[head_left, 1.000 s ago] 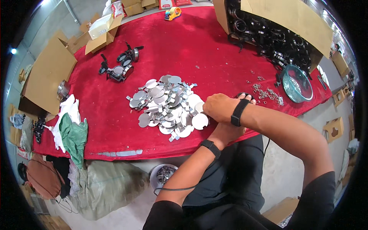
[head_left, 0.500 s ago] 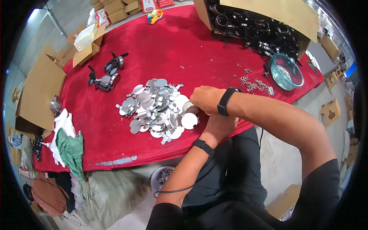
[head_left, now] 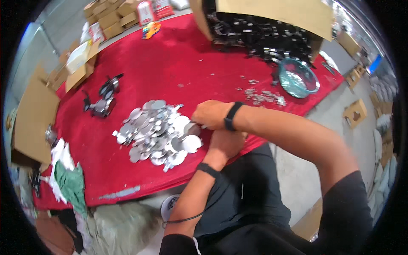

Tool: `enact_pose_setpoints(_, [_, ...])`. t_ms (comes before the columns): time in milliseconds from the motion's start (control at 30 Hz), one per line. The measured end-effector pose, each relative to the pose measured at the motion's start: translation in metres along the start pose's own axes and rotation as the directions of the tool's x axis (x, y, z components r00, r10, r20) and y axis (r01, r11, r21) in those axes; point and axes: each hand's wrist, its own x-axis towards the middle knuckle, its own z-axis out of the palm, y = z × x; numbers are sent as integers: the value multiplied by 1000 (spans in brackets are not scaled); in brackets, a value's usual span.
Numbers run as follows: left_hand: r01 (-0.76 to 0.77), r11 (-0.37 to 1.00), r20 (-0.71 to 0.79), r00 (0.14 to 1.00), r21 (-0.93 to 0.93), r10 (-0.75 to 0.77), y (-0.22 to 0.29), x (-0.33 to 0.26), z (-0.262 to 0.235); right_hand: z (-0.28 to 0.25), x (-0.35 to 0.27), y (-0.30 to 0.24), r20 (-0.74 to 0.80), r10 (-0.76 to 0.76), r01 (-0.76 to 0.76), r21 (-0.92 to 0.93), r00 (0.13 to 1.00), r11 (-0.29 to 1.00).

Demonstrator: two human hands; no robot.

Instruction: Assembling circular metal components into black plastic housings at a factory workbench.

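A heap of flat, round silver metal discs with small tabs (head_left: 157,131) lies on the red-covered table. At the heap's right edge my right hand (head_left: 211,114) is closed, fingers curled downward. My left hand (head_left: 228,142) sits just below and partly behind it, its fingers hidden by the right hand and wrist. A greyer disc (head_left: 192,129) shows right beside the right hand's fingertips; whether it is held or lies on the heap cannot be made out. Both wrists wear black bands, and the picture is somewhat blurred.
Small metal clips (head_left: 263,97) lie scattered near a clear bowl (head_left: 298,78). Behind stands a carton (head_left: 272,12) of black-and-silver clamp-like parts. Similar parts (head_left: 102,106) sit left of the heap. A green cloth (head_left: 70,182) hangs at the left edge; a tape dispenser (head_left: 151,29) lies far back.
The whole view has shifted, so the table and heap appear further left and lower. My hands stay together at the heap's right edge, with the right moved slightly relative to it.
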Motion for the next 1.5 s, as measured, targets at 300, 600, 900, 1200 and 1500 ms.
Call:
enact_pose_setpoints(300, [55, 933, -273, 949, -357, -160, 13, 0, -36, -29, -50, 27, -594, 331, -194, 285, 733, 939])
enact_pose_setpoints(600, [172, 896, -233, 930, -409, -285, 8, 11, -36, 39, -184, -14, -442, 860, -337, 793, 256, 508])
enact_pose_setpoints(900, [178, 880, -339, 875, -440, -346, -9, -2, -45, 30, -173, -24, -505, 821, -329, 753, 265, 570])
enact_pose_setpoints(1200, [277, 623, -232, 758, -732, -610, -6, -5, -32, 29, -125, -39, -594, 747, -378, 645, 298, 664])
enact_pose_setpoints(1500, [265, 699, -321, 744, -664, -586, 0, -2, -30, 38, -124, -48, -708, 616, -546, 383, 344, 745])
